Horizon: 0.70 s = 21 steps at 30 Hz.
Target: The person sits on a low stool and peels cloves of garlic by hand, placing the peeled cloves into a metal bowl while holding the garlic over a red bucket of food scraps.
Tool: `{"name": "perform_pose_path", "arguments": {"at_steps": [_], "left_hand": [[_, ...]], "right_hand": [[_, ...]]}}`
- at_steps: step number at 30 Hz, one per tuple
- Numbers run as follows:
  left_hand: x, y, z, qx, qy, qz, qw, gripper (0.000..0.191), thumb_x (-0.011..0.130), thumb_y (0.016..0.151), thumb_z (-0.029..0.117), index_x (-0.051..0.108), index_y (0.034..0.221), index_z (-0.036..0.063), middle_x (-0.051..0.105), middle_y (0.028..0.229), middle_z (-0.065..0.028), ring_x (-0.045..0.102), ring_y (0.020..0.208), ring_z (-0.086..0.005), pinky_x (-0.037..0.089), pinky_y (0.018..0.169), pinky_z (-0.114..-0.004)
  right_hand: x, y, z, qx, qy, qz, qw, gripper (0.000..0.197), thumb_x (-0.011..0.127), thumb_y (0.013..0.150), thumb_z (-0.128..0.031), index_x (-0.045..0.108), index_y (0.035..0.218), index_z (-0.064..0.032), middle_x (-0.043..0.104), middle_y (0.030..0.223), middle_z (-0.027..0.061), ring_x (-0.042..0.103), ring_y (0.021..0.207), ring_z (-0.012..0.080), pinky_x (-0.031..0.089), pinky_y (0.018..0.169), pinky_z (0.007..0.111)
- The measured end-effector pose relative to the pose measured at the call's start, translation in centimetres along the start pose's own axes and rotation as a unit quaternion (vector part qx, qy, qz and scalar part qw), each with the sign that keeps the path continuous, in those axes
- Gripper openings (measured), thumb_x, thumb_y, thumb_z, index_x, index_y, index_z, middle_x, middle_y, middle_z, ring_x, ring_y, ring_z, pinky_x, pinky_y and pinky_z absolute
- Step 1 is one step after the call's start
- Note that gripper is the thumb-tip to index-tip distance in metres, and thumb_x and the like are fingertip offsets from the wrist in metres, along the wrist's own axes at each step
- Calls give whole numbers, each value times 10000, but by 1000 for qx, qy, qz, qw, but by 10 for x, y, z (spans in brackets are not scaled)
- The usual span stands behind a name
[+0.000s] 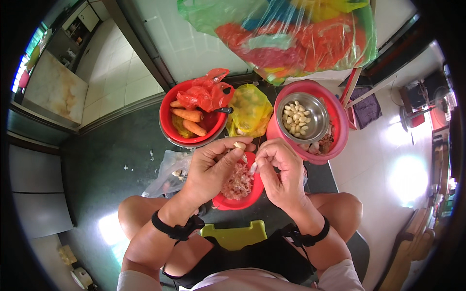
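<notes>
Between the thumb and fingers of my left hand point(211, 163) is a peeled-looking garlic clove point(239, 145). My right hand point(280, 174), just beside it, pinches a pale strip of garlic skin point(253, 167). Both hands are above a red plastic basin point(255, 194), which holds a heap of pinkish garlic skins point(237, 183). Beyond my right hand, a stainless steel bowl point(323, 120) contains many peeled cloves point(296, 118). That bowl rests in a larger pink-red tub point(340, 145), where unpeeled garlic and debris show beside it.
At the upper left, a red basin point(165, 125) holds carrots point(189, 115), a red plastic bag point(207, 95) and a black-handled knife point(224, 110). A yellow bag point(251, 112) stands beside it. A clear bag point(164, 174) lies left of my left hand. A large green bag point(291, 43) hangs above.
</notes>
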<state>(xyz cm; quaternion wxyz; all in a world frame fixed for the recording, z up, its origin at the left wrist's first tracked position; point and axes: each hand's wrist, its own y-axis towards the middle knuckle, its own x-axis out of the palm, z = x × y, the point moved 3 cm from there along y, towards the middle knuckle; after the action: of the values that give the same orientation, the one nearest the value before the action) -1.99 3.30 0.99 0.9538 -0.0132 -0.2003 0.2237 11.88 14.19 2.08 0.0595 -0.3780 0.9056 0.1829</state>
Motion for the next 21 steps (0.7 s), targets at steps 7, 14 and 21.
{"name": "perform_pose_path", "arguments": {"at_steps": [7, 14, 21], "left_hand": [[-2, -2, -11, 62, 156, -17, 986, 302, 622, 1029, -4, 635, 1331, -11, 699, 1081, -96, 631, 823, -66, 513, 722, -217], [4, -4, -4, 61, 123, 6, 990, 261, 690, 977, -34, 569, 1206, -4, 710, 1032, -72, 569, 664, -3, 439, 575, -169], [-4, -1, -15, 59, 210, -28, 976, 205, 732, 957, -4, 616, 1125, -1, 702, 929, -31, 498, 606, 8, 409, 553, -197]], "right_hand": [[-4, 6, -3, -58, -59, 4, 997, 135, 745, 846, 34, 658, 942, -4, 671, 937, 90, 654, 702, 150, 523, 621, 269], [-9, 11, -6, -49, -49, -3, 998, 118, 714, 864, 51, 718, 968, -4, 716, 936, 95, 658, 700, 161, 521, 622, 285], [-17, 14, -6, -69, -76, -86, 991, 103, 719, 867, 36, 731, 957, -13, 707, 862, 107, 659, 669, 204, 529, 622, 305]]}}
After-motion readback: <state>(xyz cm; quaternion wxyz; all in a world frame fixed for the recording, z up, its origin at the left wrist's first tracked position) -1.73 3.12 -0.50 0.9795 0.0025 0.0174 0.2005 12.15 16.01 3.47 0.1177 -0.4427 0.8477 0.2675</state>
